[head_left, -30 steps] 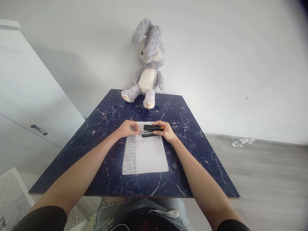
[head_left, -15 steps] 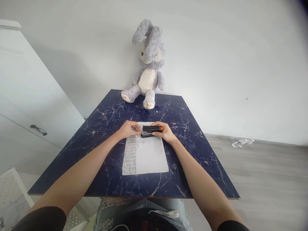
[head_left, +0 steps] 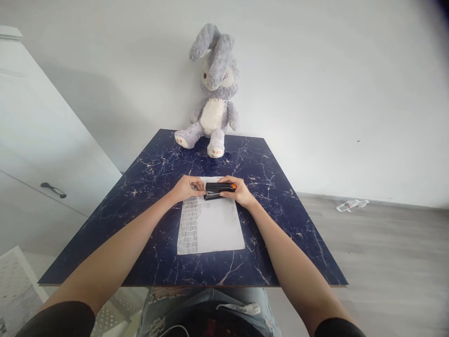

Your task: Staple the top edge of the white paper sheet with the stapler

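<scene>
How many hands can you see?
2. The left hand is at the front end of the black stapler; the right hand holds its orange-marked end. Both are over the paper's top part.

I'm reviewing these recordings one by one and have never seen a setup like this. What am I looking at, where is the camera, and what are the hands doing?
There is no robot here, only a person's bare hands. One head-worn camera took every picture, looking forward and down.

The right hand holds a black stapler with an orange tip over a printed sheet. The left hand has its fingertips by the stapler's other end; whether they pinch anything is too small to tell.

The sheet lies on a dark blue, marble-patterned table. A plush rabbit sits at its far edge.
</scene>
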Action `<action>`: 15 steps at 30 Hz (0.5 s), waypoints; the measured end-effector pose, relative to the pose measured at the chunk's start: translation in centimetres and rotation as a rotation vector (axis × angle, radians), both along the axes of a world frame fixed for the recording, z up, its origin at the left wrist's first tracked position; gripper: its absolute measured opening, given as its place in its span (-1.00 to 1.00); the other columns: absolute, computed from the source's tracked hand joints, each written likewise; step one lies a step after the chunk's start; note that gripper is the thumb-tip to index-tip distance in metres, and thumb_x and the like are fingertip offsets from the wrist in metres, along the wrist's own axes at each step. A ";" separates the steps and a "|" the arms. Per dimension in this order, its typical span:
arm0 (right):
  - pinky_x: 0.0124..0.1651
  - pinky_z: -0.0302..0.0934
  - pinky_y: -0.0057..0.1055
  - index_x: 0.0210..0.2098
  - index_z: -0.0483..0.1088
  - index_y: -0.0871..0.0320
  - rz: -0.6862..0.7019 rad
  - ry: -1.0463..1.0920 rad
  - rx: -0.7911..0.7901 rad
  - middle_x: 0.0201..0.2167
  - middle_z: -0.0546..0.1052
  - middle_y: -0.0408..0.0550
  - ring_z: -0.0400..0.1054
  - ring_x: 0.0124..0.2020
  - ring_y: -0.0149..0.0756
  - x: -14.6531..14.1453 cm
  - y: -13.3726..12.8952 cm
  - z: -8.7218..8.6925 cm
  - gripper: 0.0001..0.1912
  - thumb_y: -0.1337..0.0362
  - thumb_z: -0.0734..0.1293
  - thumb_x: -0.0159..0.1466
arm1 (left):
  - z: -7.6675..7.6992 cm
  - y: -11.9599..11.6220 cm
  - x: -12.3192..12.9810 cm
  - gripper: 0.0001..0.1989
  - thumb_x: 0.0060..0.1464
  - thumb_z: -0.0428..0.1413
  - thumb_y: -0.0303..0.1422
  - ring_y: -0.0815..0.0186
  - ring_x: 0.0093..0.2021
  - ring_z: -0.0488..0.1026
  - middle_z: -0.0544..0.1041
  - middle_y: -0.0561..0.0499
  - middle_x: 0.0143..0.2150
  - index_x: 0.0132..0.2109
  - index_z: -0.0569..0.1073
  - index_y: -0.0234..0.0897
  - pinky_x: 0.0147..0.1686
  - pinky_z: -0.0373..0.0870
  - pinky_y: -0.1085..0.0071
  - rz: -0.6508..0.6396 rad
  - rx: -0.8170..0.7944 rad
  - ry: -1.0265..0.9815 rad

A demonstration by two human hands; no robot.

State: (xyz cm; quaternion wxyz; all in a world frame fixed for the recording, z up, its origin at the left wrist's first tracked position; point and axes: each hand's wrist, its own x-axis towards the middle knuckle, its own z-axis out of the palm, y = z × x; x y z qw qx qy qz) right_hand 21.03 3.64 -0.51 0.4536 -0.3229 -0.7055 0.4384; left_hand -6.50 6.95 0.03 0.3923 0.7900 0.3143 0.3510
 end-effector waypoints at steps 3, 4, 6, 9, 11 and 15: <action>-0.02 0.38 -0.22 -0.07 0.56 0.09 0.009 -0.005 0.012 -0.14 0.61 -0.03 0.50 -0.15 -0.14 0.0 0.0 0.0 -0.54 0.07 0.62 0.10 | 0.1 -0.1 0.0 -0.75 -0.01 0.41 -0.26 0.36 -0.44 0.55 0.61 0.00 -0.44 -0.38 0.56 -0.33 -0.33 0.48 0.47 -0.008 -0.004 0.010; -0.02 0.38 -0.22 -0.07 0.56 0.08 0.015 -0.001 0.013 -0.15 0.61 -0.04 0.51 -0.16 -0.15 0.0 0.0 -0.1 -0.54 0.08 0.63 0.10 | 0.1 -0.1 0.0 -0.75 -0.01 0.41 -0.27 0.36 -0.44 0.56 0.62 0.00 -0.44 -0.39 0.56 -0.34 -0.33 0.48 0.48 -0.011 -0.004 0.010; -0.03 0.39 -0.23 -0.07 0.56 0.08 0.021 0.019 0.002 -0.15 0.61 -0.04 0.51 -0.17 -0.16 0.0 0.1 -0.2 -0.54 0.09 0.63 0.09 | 0.1 -0.1 0.0 -0.75 -0.02 0.42 -0.27 0.36 -0.44 0.55 0.62 0.00 -0.45 -0.39 0.56 -0.34 -0.33 0.48 0.48 -0.006 -0.008 0.000; -0.04 0.40 -0.23 -0.06 0.56 0.08 0.010 0.035 -0.019 -0.14 0.62 -0.04 0.52 -0.17 -0.16 -0.1 0.1 -0.4 -0.51 0.07 0.64 0.08 | 0.0 0.0 -0.1 -0.74 -0.02 0.42 -0.25 0.36 -0.45 0.55 0.62 0.00 -0.45 -0.38 0.55 -0.33 -0.33 0.48 0.47 0.012 -0.017 -0.018; -0.05 0.41 -0.22 -0.08 0.56 0.08 -0.001 0.019 -0.012 -0.15 0.62 -0.03 0.52 -0.18 -0.15 -0.1 0.1 -0.5 -0.50 0.06 0.65 0.06 | 0.0 0.0 -0.1 -0.74 -0.02 0.42 -0.26 0.35 -0.44 0.56 0.62 0.00 -0.44 -0.38 0.56 -0.33 -0.33 0.48 0.47 0.002 -0.009 -0.008; -0.05 0.41 -0.22 -0.09 0.58 0.10 0.000 0.004 -0.012 -0.17 0.63 -0.02 0.53 -0.19 -0.14 -0.2 0.1 -0.4 -0.50 0.07 0.66 0.03 | 0.0 -0.1 -0.1 -0.77 0.00 0.41 -0.27 0.35 -0.41 0.56 0.62 -0.01 -0.42 -0.38 0.58 -0.33 -0.32 0.48 0.47 -0.034 0.015 0.027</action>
